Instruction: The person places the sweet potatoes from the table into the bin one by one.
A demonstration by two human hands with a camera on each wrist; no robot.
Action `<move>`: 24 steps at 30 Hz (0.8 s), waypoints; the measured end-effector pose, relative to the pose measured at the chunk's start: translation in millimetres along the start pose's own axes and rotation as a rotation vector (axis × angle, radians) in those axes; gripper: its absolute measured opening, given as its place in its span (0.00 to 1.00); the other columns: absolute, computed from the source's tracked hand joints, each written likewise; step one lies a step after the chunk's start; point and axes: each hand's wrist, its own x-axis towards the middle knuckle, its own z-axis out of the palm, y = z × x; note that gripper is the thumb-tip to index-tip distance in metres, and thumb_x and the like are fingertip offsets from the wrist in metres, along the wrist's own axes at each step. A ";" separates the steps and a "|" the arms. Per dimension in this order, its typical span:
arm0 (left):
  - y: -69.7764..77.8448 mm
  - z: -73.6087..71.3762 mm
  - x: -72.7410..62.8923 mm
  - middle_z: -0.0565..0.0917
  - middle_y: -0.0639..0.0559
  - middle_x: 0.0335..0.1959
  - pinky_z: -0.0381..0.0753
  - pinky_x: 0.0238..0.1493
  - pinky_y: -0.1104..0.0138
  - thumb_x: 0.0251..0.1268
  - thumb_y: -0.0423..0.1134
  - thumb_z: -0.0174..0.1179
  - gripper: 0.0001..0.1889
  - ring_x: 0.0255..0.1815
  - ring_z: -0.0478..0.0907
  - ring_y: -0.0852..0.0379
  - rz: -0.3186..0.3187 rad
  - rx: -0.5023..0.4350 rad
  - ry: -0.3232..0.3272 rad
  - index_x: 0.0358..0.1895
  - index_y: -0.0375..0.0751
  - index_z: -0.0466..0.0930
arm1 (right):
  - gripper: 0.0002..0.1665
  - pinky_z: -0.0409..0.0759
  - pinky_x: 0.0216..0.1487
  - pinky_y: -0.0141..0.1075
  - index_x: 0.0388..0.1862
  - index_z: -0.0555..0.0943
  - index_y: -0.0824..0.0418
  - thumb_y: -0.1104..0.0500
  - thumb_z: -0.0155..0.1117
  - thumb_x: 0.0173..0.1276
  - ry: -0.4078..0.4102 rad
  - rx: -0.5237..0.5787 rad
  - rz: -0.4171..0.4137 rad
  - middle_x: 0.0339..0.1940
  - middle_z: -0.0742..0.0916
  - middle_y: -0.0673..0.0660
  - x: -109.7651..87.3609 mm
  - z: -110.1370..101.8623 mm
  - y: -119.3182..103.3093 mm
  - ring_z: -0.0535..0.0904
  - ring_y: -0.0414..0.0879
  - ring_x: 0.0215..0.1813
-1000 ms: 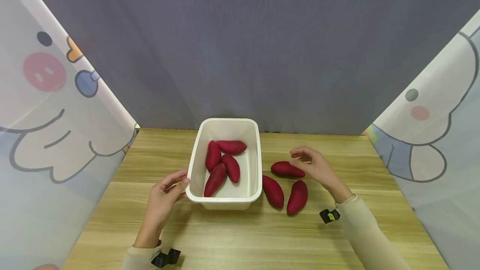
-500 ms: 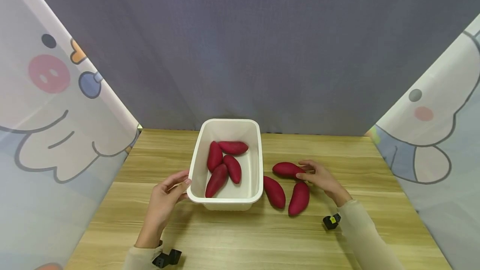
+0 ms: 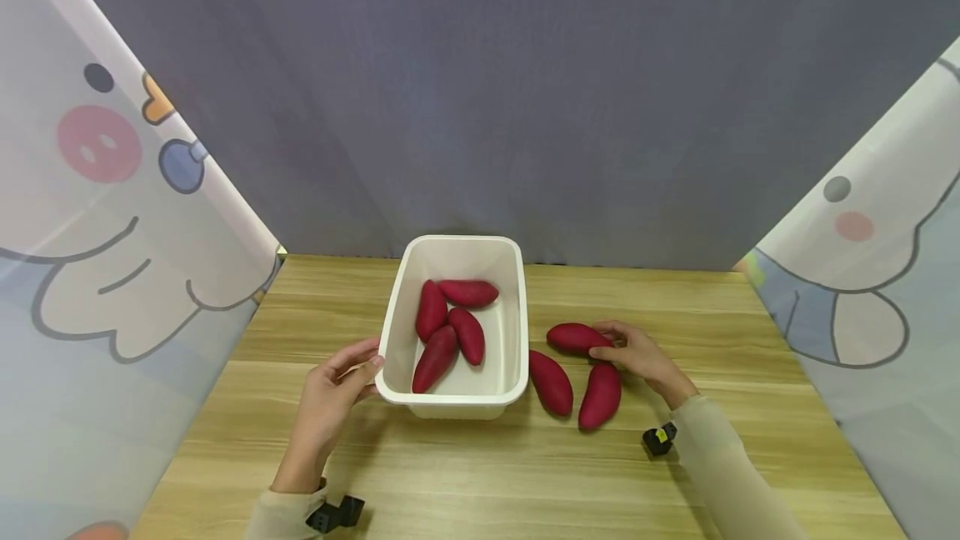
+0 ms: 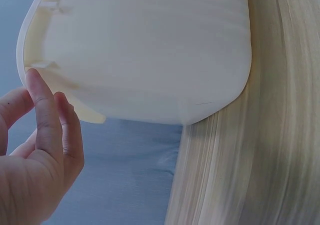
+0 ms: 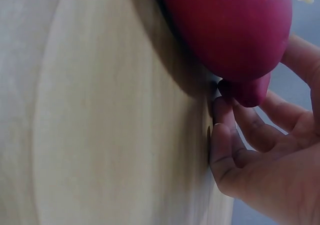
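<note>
In the head view, my left hand (image 3: 330,394) pinches the left rim of a white plastic bin (image 3: 453,400). Its fingertips lie under the lip, as the left wrist view shows against the bin wall (image 4: 150,50). Several dark red sweet potatoes (image 3: 436,358) lie inside on the bin floor. To the bin's right, my right hand (image 3: 641,359) grips the right end of the farthest loose sweet potato (image 3: 572,337), thumb in front and fingers behind. In the right wrist view a nearer sweet potato (image 5: 235,30) covers most of the held one (image 5: 250,92).
Two more loose sweet potatoes, one against the bin's right side (image 3: 551,383) and one below my right hand (image 3: 600,397), rest on the wooden table (image 3: 480,482). A grey curtain (image 3: 480,90) closes off the back; printed cartoon sheets (image 3: 112,273) hang at both sides.
My right hand has come down from above the farthest sweet potato and closed on its right end. The left hand keeps its hold on the rim.
</note>
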 end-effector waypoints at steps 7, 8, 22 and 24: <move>1.2 0.4 0.6 0.83 0.46 0.47 0.88 0.41 0.63 0.68 0.36 0.67 0.22 0.44 0.84 0.55 0.001 0.016 0.000 0.61 0.29 0.79 | 0.34 0.77 0.49 0.36 0.65 0.74 0.71 0.55 0.73 0.66 0.030 -0.008 0.005 0.56 0.82 0.64 1.9 0.8 2.1 0.76 0.53 0.53; 1.2 0.4 0.6 0.83 0.46 0.46 0.88 0.41 0.63 0.68 0.36 0.67 0.22 0.44 0.84 0.55 0.001 0.016 0.001 0.61 0.29 0.79 | 0.34 0.78 0.48 0.36 0.65 0.74 0.71 0.56 0.73 0.66 0.037 -0.001 0.007 0.56 0.82 0.64 1.7 1.1 2.7 0.76 0.52 0.53; -0.8 0.4 0.2 0.84 0.47 0.45 0.88 0.40 0.64 0.67 0.35 0.68 0.22 0.42 0.84 0.55 -0.006 0.004 0.009 0.60 0.28 0.79 | 0.33 0.80 0.45 0.36 0.67 0.72 0.70 0.58 0.71 0.68 0.100 0.118 -0.002 0.56 0.80 0.67 -5.9 -0.1 -6.3 0.76 0.46 0.48; -0.7 0.4 0.3 0.83 0.47 0.45 0.88 0.40 0.64 0.67 0.35 0.68 0.22 0.42 0.84 0.55 -0.002 0.005 0.006 0.60 0.28 0.78 | 0.33 0.79 0.49 0.36 0.67 0.72 0.70 0.58 0.71 0.68 0.108 0.121 -0.026 0.57 0.80 0.67 -6.2 -1.9 -12.3 0.77 0.46 0.49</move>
